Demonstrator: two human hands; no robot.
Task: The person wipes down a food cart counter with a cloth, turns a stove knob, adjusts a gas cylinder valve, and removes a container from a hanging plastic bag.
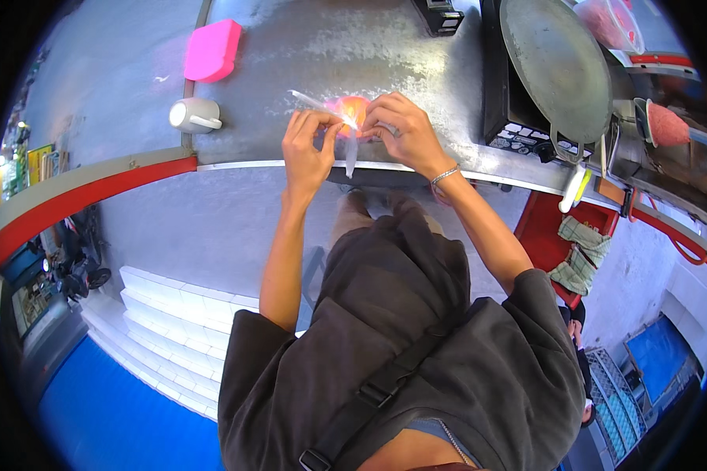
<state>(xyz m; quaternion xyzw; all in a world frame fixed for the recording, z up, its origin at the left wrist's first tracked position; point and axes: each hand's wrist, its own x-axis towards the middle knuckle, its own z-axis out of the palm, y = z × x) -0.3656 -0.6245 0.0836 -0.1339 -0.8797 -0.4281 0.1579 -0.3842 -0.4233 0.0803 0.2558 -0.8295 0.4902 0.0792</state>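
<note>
A clear plastic bag (351,154) is gathered at its neck between my two hands, over the near edge of the metal counter (259,138). My left hand (311,138) pinches the plastic between thumb and fingertips from the left. From the right, my right hand (397,126) grips it with curled fingers. Just behind the gathered plastic lies something orange and pink (353,109), partly hidden by the hands and glare; I cannot tell whether it is inside the bag. One twisted strip of plastic points up and left, another hangs down over the counter's edge.
On the counter's left are a pink plastic container (212,50) and a white mug (194,115) on its side or seen tilted. A large metal wok (560,65) rests on a black stove at right. Beyond it stands a tub (610,23). Cloths (582,253) lie on a red surface below right.
</note>
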